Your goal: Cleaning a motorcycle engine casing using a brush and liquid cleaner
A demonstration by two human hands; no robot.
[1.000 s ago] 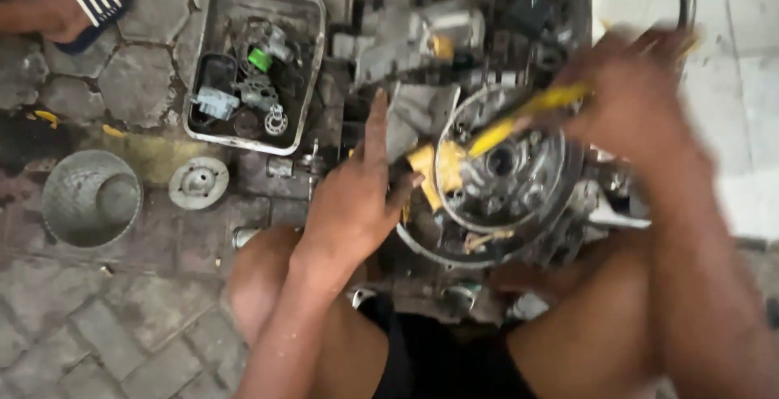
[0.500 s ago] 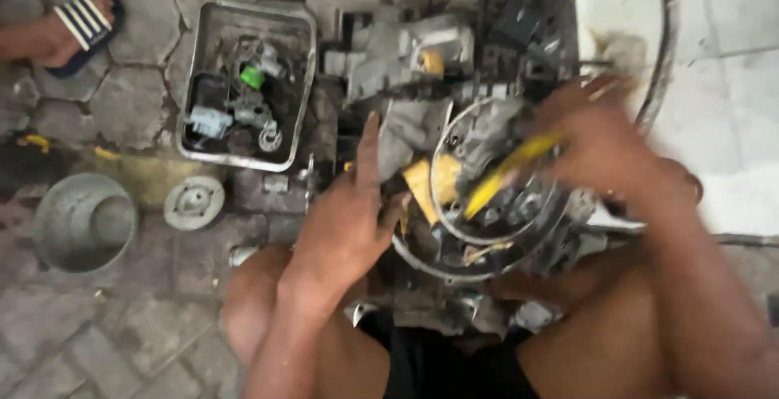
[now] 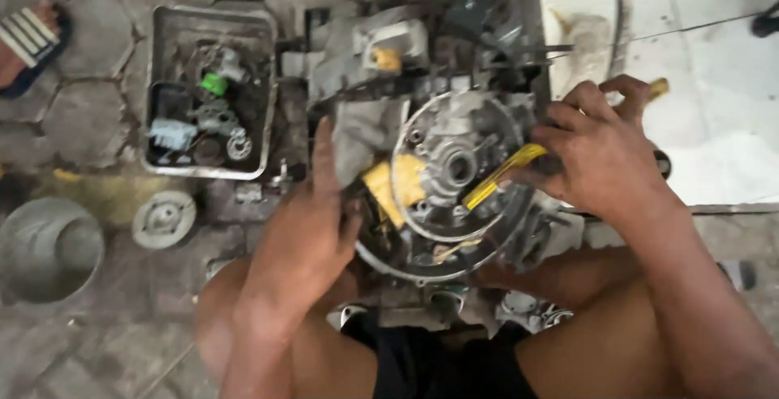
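The right hand (image 3: 604,159) clenches a yellow-handled tool (image 3: 503,176) against the round, ribbed cast-metal engine casing (image 3: 454,176) between the knees. The left hand (image 3: 304,237), fingers flat and released, presses the casing's greasy left edge. A dented metal tray (image 3: 207,90) sits on the hexagonal paving.

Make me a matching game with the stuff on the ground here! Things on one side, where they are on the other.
Things:
1. metal tray
2. round bucket
3. yellow-handled tool
4. striped sandal

Places:
A. top left corner, on a foot
B. in the right hand, over the engine case
C. lower left, on the paving stones
D. left of the engine case, full of small parts

The left hand rests flat on the engine case's left side.

Pairs: 1-D, 2-C, 3-B, 4-A
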